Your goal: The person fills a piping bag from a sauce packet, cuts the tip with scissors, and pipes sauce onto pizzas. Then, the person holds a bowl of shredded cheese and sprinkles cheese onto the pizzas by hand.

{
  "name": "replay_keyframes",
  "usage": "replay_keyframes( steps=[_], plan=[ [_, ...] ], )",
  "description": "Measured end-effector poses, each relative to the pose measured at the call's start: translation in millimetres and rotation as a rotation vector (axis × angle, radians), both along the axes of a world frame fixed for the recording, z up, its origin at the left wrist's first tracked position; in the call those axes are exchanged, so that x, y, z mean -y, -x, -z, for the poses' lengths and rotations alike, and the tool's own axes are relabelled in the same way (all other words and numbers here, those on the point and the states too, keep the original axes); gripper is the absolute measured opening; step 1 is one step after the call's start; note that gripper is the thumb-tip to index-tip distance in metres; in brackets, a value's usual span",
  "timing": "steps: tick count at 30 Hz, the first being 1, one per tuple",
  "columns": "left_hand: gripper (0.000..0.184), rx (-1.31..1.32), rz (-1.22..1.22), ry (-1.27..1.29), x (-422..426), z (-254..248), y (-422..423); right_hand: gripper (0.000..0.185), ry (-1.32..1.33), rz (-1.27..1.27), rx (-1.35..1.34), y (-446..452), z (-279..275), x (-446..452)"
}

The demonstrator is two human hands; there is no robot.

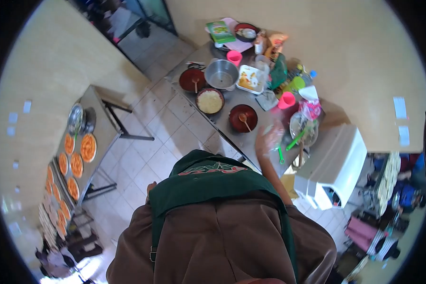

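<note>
My right hand (270, 137) reaches over the near edge of the metal table (241, 142), with a clear plastic film or glove over it. Its fingers look stretched out, a bit blurred, with nothing plainly held. Left of it sits a dark red bowl (236, 124) with a wooden spoon (244, 122) inside. A small green spoon (281, 156) lies just right of the hand, and a bowl (304, 128) with a green-handled utensil (296, 141) stands beyond it. My left hand (151, 186) shows only slightly beside my green apron (213, 182); its fingers are mostly hidden.
The table also bears a bowl of white shreds (209, 102), a metal pot (221, 74), a white tub (251, 79) and pink cups (287, 100). A white chest-like box (333, 161) stands right. Sauce-covered rounds (88, 147) lie on the left table (99, 128). People (57, 260) are behind.
</note>
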State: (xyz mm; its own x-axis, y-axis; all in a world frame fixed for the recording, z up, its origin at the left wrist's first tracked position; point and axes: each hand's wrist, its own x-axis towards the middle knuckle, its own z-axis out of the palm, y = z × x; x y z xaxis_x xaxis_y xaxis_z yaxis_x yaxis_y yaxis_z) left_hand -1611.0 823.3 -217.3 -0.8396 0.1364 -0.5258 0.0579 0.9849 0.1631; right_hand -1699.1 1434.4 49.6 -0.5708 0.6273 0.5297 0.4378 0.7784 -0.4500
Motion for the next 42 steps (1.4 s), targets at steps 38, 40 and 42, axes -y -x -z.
replay_keyframes(
  steps=[38,40,42],
  plan=[
    [0.074,-0.507,-1.531,-1.445,222.3,-269.7,-136.3,0.033,0.746,-1.882,1.421,57.3,-0.2,720.4],
    [0.074,-0.594,-1.537,-1.620,243.4,-277.7,-146.1,0.034,0.698,-1.916,1.568,19.3,-40.3,782.7],
    [0.070,-0.734,-1.601,-1.736,261.9,-276.5,-162.5,0.034,0.577,-1.960,1.634,-5.7,-31.5,834.7]
  ],
)
